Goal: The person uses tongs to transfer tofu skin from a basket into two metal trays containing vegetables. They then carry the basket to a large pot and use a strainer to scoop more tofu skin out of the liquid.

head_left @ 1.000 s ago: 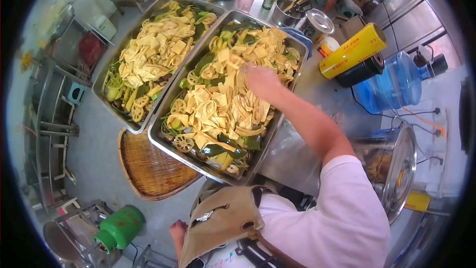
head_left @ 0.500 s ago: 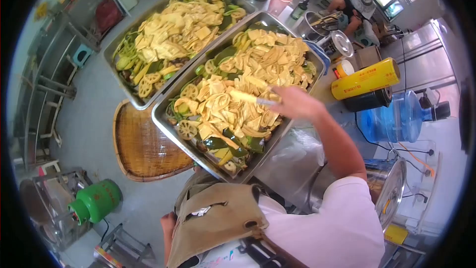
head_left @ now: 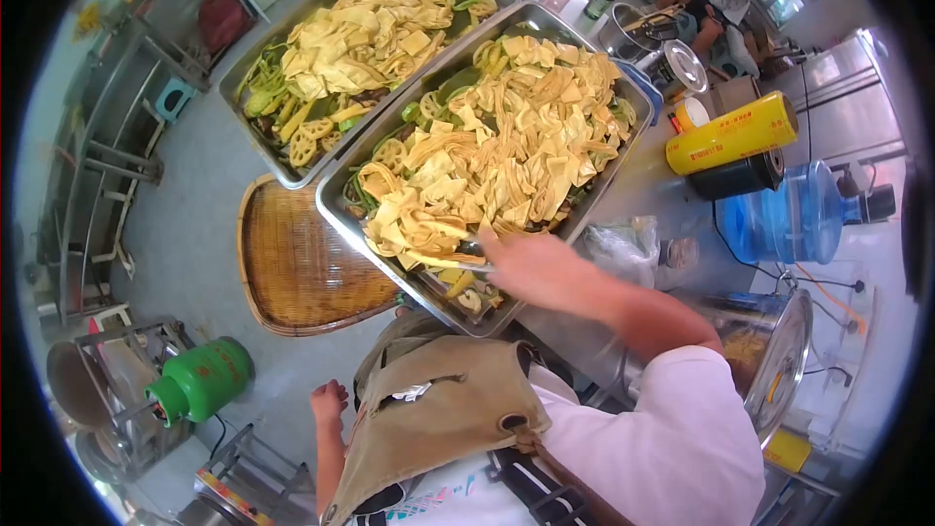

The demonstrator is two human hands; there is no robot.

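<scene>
My right hand (head_left: 536,268) is closed around metal tongs (head_left: 471,266), over the near edge of the right tray (head_left: 336,219). The tongs' ends lie among folded yellow tofu sheets (head_left: 516,156), spread over green vegetables and lotus root slices (head_left: 392,153). My left hand (head_left: 329,399) hangs low at my side, fingers curled, with nothing visible in it. A second metal tray (head_left: 234,122) with similar food stands alongside at the upper left.
A woven basket (head_left: 307,268) lies below the trays, left of me. A green gas cylinder (head_left: 209,378) stands at the lower left. At the right are a yellow roll (head_left: 730,133) and a blue water bottle (head_left: 789,212). Another person (head_left: 706,15) crouches at the upper right.
My right hand and the tongs have moved down and left to the tray's near edge. More tofu sheets cover its near-left part. My left hand shows more fully, and the view has shifted slightly.
</scene>
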